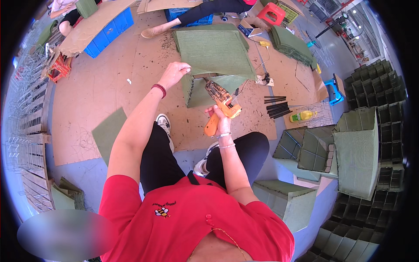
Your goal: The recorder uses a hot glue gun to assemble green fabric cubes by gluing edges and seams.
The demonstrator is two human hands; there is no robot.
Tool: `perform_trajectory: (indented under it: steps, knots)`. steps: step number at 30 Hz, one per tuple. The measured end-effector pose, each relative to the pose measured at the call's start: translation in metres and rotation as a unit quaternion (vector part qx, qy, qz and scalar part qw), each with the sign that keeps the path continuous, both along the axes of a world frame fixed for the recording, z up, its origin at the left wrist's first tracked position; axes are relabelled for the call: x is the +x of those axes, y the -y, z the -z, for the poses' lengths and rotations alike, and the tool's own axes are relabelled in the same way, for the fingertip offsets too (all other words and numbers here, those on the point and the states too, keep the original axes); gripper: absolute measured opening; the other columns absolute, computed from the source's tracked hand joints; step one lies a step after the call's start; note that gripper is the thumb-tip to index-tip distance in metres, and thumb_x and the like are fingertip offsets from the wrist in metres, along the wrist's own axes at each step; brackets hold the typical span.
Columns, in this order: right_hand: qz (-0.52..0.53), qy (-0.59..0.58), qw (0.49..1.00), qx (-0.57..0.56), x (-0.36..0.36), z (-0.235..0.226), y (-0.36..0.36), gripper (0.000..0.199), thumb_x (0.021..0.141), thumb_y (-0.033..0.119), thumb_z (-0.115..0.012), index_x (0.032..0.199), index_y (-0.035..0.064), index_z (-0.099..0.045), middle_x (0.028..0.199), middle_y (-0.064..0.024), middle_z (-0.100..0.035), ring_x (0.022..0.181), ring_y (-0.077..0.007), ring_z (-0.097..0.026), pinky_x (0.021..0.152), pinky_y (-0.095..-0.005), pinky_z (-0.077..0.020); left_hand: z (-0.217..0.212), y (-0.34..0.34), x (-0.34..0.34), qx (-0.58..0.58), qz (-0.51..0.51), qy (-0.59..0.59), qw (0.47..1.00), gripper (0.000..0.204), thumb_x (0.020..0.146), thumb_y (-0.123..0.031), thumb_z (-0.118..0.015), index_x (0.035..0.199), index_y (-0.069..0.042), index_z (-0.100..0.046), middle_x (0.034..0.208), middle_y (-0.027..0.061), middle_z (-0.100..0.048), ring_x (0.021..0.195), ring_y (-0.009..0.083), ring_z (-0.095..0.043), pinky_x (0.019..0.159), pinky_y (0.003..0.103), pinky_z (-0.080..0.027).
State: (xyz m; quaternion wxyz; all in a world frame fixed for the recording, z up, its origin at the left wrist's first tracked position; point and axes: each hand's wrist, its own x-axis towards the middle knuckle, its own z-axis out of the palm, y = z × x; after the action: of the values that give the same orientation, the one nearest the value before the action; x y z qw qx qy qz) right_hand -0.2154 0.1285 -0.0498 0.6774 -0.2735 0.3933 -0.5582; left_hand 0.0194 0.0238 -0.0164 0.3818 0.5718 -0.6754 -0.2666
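Note:
My right hand (221,119) is wrapped round the handle of an orange glue gun (224,101). Dark residue cakes its front, and the nozzle points up and away over a green fabric panel (202,92). My left hand (175,73) is closed in a pinch at the near left corner of a stack of green fabric sheets (214,50). What lies between those fingertips is too small to make out. The panel under the nozzle is partly covered by the stack.
Black glue sticks (277,109) and a yellow bottle (303,115) lie to the right. Green fabric boxes (286,203) stand near my right side. Another green stack (291,46), a red stool (271,14) and a blue crate (109,34) are farther off. A co-worker's leg (192,17) reaches in.

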Motion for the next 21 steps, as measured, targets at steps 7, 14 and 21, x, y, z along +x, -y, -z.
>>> perform_trajectory:
  steps: [7, 14, 21]
  knots:
    - [0.012, 0.013, 1.0, 0.005, -0.004, 0.003, 0.002, 0.018, 0.083, 0.007, -0.057, 0.099, 0.0009, -0.052, 0.076, -0.008, -0.058, 0.072, -0.0224, -0.06, 0.072, -0.0301, -0.0472, -0.004, -0.003, -0.001, 0.009, -0.01, 0.006, 1.0, 0.017, 0.082, -0.013, -0.057, 0.093, -0.002, -0.064, 0.078, 0.017, -0.064, 0.071, 0.0262, -0.062, 0.067, 0.034, -0.046]
    - [0.021, 0.014, 1.0, -0.002, -0.008, 0.002, 0.005, 0.018, 0.084, 0.007, -0.056, 0.1, 0.0001, -0.052, 0.076, -0.0077, -0.057, 0.071, -0.0216, -0.059, 0.072, -0.0304, -0.0474, -0.007, -0.005, -0.003, 0.014, -0.014, 0.001, 1.0, 0.018, 0.082, -0.013, -0.057, 0.093, -0.001, -0.064, 0.08, 0.0164, -0.065, 0.074, 0.0258, -0.062, 0.069, 0.034, -0.047]
    - [0.037, 0.022, 0.999, -0.001, -0.011, 0.005, 0.007, 0.017, 0.084, 0.007, -0.056, 0.099, -0.0006, -0.052, 0.076, -0.0083, -0.058, 0.071, -0.0217, -0.059, 0.073, -0.0305, -0.0472, -0.003, -0.004, -0.002, -0.001, -0.009, -0.006, 1.0, 0.018, 0.082, -0.012, -0.056, 0.093, 0.0, -0.064, 0.08, 0.0168, -0.065, 0.075, 0.0253, -0.063, 0.07, 0.033, -0.047]
